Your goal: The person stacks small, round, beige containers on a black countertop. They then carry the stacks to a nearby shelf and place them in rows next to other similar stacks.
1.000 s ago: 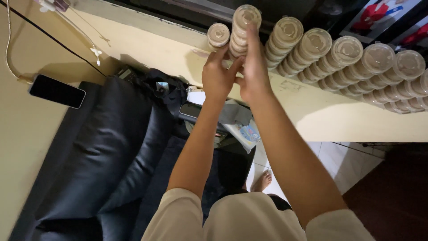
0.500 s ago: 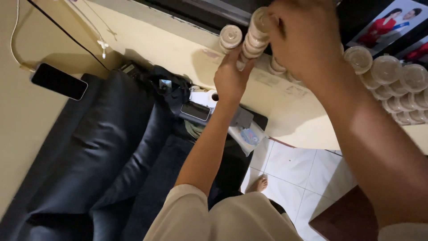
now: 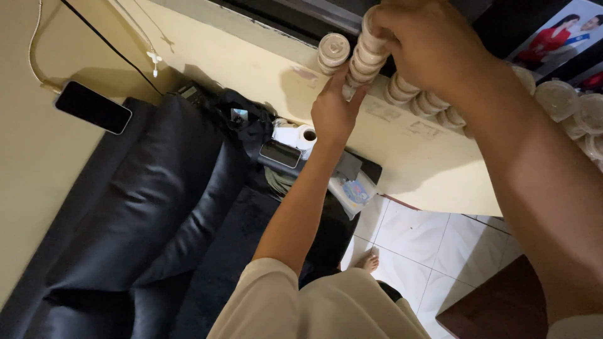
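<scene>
A tall stack of cream plastic lidded cups (image 3: 367, 53) on the pale ledge (image 3: 402, 135) is clasped at its top by the right hand (image 3: 433, 47), while the left hand (image 3: 333, 110) braces its base with closed fingers. Were either grip loosened, the stack could buckle, knocking the short neighbouring stack of cups (image 3: 333, 51) onto the black leather sofa (image 3: 144, 207).
</scene>
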